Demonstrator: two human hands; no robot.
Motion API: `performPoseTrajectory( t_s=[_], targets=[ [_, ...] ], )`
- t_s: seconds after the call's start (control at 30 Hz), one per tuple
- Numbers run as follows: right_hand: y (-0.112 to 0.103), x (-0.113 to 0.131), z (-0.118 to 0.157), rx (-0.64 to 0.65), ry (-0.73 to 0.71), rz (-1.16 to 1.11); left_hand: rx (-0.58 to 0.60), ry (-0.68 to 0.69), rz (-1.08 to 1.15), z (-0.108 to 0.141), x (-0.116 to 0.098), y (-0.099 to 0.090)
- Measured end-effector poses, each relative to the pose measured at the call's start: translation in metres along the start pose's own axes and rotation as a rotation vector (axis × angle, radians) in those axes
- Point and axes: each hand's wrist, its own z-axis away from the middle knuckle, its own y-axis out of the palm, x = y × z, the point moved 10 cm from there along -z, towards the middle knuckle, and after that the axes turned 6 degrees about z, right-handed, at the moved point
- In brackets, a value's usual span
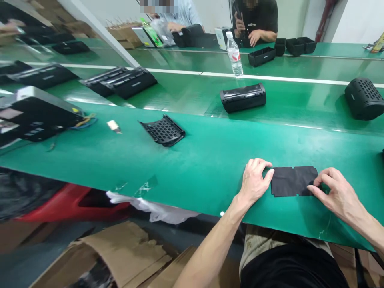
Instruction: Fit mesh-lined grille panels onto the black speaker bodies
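Note:
A flat, dark sheet of black felt-like fabric (292,181) with notched edges lies on the green bench mat (204,160). My left hand (255,182) rests on the mat at the sheet's left edge, with its fingertips at that edge. My right hand (336,190) lies at the right edge, its fingertips on the fabric. Neither hand lifts the sheet. Farther up the mat sit a black perforated plastic grille (163,130) and a black cylindrical speaker body (243,98).
Another black speaker body (364,99) lies at the right. A black-and-silver device (37,114) with coloured wires sits at the left. Beyond stand a water bottle (234,54) and a seated person (255,24). Torn cardboard (105,256) and white plastic (147,206) lie below the front edge.

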Motion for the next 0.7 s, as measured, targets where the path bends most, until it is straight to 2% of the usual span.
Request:
performPoseTrajectory(
  t_s=[0.13,0.27,0.4,0.53,0.6,0.7],
  targets=[
    [0.032,0.04,-0.017,0.117,-0.062,0.011,-0.041,0.014,0.04,0.008,-0.007,-0.01],
    [0.058,0.05,-0.024,0.219,-0.069,0.08,-0.016,0.094,-0.023,0.027,-0.022,-0.008],
    [0.058,0.041,-0.025,0.241,-0.045,0.038,0.008,0.074,-0.11,0.039,-0.022,0.0],
    [0.054,0.03,-0.027,0.251,0.017,-0.025,-0.017,0.056,-0.117,0.038,-0.02,-0.002],
    [0.054,0.029,-0.029,0.249,0.044,-0.06,-0.016,0.108,-0.147,0.037,-0.026,-0.004],
    [0.057,0.03,-0.032,0.231,0.081,-0.106,0.06,0.283,-0.199,0.039,-0.04,0.005]
  ],
)
